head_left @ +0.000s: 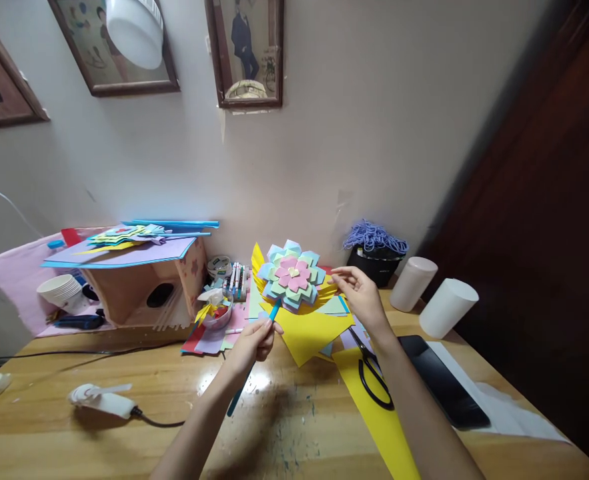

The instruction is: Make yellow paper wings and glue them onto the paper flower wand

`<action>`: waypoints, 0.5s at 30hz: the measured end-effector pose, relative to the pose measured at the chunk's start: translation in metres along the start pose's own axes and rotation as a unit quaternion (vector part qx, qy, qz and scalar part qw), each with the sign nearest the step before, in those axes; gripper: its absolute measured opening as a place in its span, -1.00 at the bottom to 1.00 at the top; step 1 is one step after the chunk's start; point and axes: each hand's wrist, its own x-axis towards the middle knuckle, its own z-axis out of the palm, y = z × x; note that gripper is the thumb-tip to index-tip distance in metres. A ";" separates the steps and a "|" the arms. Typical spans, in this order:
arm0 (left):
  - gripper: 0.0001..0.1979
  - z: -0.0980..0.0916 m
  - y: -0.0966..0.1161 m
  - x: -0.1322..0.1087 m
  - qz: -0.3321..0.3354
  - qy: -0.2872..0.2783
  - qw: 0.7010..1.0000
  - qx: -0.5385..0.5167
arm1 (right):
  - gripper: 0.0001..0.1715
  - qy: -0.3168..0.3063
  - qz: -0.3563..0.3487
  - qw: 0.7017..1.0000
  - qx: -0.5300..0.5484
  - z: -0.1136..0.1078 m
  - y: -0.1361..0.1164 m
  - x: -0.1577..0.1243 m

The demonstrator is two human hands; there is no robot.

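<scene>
A layered paper flower (294,272) in blue, green, purple and pink faces me, held up above the table on a blue paper stem (275,311). My left hand (257,341) is closed around that stem, whose lower end slants down toward the table. Pleated yellow paper leaves stick out on both sides of the blossom. My right hand (358,291) pinches at the outer end of the right yellow paper leaf (326,291); the exact contact is partly hidden by the fingers. Below the flower lie yellow paper sheets (310,335) and black-handled scissors (373,373).
On the left stands a pink box (139,300) topped with paper pieces and blue sticks. A glue gun (105,402) with its cord lies in front. A phone (444,380), two white cylinders (449,307) and a black container (377,263) of purple cord are on the right.
</scene>
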 end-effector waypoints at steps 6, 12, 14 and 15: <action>-0.65 0.012 -0.009 0.002 0.140 0.115 0.979 -0.099 | -0.45 -0.144 0.121 0.981 0.044 0.012 0.000 -0.011; -0.66 0.013 -0.007 0.000 0.183 0.207 0.961 -0.027 | -0.69 -0.503 0.143 0.852 0.013 0.068 -0.005 -0.072; -0.64 0.013 -0.005 -0.002 0.166 0.215 0.962 0.010 | -0.73 -0.485 0.139 0.863 0.033 0.083 -0.003 -0.085; -0.62 0.014 -0.005 -0.003 0.149 0.207 0.967 0.027 | -0.72 -0.470 0.145 0.869 0.056 0.089 -0.001 -0.089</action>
